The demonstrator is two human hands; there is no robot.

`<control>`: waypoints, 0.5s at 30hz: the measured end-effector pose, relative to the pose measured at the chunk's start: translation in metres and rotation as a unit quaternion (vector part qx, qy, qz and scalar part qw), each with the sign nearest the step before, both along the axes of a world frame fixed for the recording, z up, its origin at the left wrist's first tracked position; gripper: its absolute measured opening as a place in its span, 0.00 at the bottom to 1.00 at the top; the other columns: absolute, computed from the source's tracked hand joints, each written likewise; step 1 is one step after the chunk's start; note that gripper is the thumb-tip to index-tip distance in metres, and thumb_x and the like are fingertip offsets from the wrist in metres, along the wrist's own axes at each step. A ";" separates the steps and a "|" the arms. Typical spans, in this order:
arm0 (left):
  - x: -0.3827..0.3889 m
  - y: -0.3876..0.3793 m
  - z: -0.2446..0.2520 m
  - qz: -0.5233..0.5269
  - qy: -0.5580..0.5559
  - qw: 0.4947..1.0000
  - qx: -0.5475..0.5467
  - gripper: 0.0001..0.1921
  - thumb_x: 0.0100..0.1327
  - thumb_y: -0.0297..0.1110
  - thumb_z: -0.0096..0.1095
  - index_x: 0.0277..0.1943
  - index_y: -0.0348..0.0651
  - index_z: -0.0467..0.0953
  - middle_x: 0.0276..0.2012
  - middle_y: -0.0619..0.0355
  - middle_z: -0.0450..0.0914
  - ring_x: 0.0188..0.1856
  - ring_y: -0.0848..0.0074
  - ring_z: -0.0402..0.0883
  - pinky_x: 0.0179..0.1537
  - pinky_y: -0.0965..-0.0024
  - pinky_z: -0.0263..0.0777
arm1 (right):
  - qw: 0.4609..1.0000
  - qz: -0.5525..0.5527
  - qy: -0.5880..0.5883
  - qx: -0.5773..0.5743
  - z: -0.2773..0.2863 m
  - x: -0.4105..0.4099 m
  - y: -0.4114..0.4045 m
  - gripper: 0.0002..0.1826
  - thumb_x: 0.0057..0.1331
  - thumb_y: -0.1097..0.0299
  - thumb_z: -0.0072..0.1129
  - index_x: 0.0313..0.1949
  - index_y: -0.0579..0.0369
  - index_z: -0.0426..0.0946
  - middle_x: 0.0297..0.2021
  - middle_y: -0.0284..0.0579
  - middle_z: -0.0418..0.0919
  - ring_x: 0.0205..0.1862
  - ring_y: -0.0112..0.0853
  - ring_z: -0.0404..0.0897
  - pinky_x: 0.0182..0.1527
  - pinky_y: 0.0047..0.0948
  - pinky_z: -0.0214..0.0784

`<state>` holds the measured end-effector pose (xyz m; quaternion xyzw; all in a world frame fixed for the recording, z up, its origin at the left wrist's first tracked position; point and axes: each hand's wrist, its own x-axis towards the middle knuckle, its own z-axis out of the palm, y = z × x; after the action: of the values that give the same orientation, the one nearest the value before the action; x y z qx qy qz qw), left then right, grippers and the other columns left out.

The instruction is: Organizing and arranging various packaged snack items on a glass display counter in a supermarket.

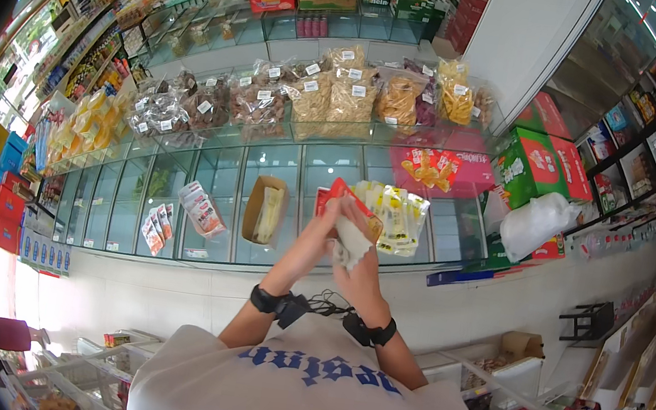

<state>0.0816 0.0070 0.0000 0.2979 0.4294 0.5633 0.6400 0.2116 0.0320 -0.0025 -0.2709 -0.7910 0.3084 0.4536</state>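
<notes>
Both hands are raised together over the front edge of a glass-divided display counter (205,247). My left hand (315,241) and my right hand (358,278) meet around a red snack packet (342,193), with a pale cloth (351,245) between them. The palms hide part of the packet. Behind and right of it lie several yellow-and-white snack packets (402,222). To the left stands an open cardboard box (256,209) with wrapped pale items (268,215). Farther left are a white-and-red packet stack (201,209) and smaller orange-and-white packets (157,228).
Clear bags of dried food (334,96) line the raised glass shelf behind. A pink box (465,168) carries orange snack packets (430,168). Green and red cartons (528,170) and a white plastic bag (538,225) stand at the right. Clear bins (518,398) are behind the person.
</notes>
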 end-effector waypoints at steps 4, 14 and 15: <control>-0.035 -0.009 -0.015 0.081 0.083 0.993 -0.017 0.29 0.73 0.56 0.43 0.59 0.37 0.71 0.47 0.57 0.78 0.51 0.79 0.77 0.49 0.73 0.71 | 0.998 -0.055 -0.021 -0.019 -0.008 -0.051 0.001 0.25 0.69 0.68 0.49 0.65 0.59 0.63 0.65 0.58 0.63 0.67 0.49 0.62 0.67 0.43 0.54; -0.167 -0.044 -0.024 0.210 0.182 0.960 0.034 0.20 0.73 0.46 0.53 0.36 0.36 0.79 0.20 0.71 0.74 0.23 0.91 0.68 0.23 0.79 0.58 | 0.863 0.076 0.088 -0.491 -0.031 -0.116 -0.032 0.23 0.64 0.69 0.65 0.57 0.58 0.71 0.45 0.36 0.79 0.46 0.21 0.77 0.48 0.23 0.70; -0.172 -0.045 -0.029 0.204 0.177 0.962 0.032 0.20 0.73 0.46 0.53 0.36 0.36 0.79 0.20 0.71 0.74 0.23 0.91 0.68 0.23 0.79 0.58 | 0.864 0.062 0.107 -0.488 -0.029 -0.123 -0.035 0.21 0.64 0.69 0.65 0.55 0.57 0.72 0.44 0.35 0.79 0.45 0.20 0.77 0.47 0.23 0.70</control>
<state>-0.0909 -0.0377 -0.0292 0.3190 0.5691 0.6336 0.4159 0.0884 -0.0035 -0.0319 -0.3735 -0.5013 0.7093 0.3257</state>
